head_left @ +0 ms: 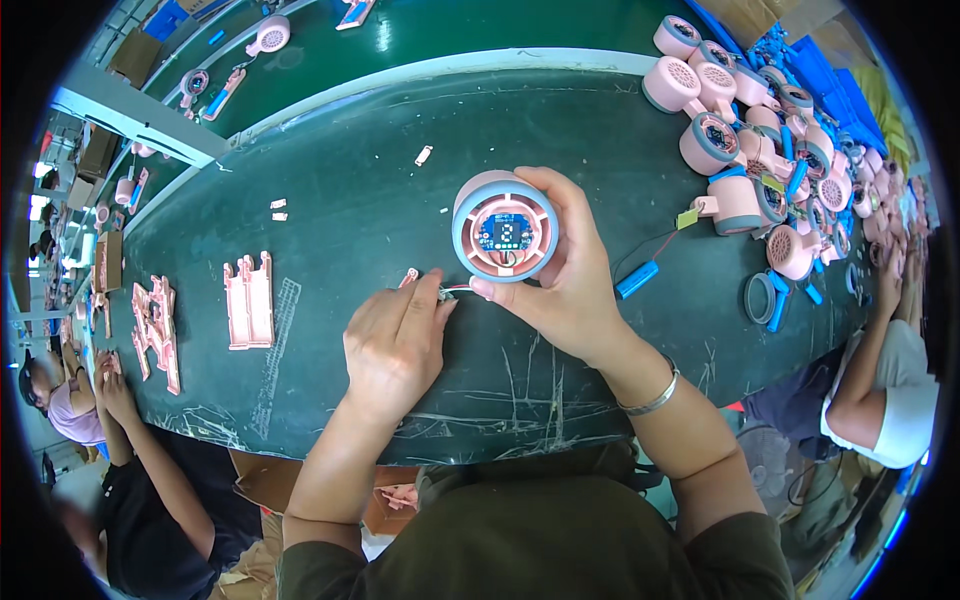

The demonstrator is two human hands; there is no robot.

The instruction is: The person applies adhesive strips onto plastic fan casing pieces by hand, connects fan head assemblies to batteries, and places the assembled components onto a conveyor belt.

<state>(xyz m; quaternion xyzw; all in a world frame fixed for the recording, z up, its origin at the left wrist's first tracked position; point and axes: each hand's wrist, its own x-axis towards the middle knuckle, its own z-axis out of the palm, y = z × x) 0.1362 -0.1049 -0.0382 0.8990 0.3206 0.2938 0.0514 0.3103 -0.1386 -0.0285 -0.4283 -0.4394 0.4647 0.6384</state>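
Note:
My right hand (572, 290) is wrapped round a pink fan housing (462, 200) with a grey-blue rim, its open face turned up. Inside the rim sits a blue circuit board (505, 232) with a small digit display. Thin wires (458, 288) run from below the housing to my left hand (392, 335), whose thumb and fingers are closed in a pinch on them. The wire ends are partly hidden by the fingertips. A small pink part (409, 277) shows just beyond those fingers. Right of my right hand, a blue cylindrical battery (637, 280) lies on the green table with leads attached.
Pink fan housings (672, 84) and batteries are heaped at the right. Pink handle shells (250, 302) lie at the left, with more shells (156, 335) beyond. Small pink pieces (279, 210) are scattered behind. Co-workers' arms (150, 440) reach in at left and right (872, 345).

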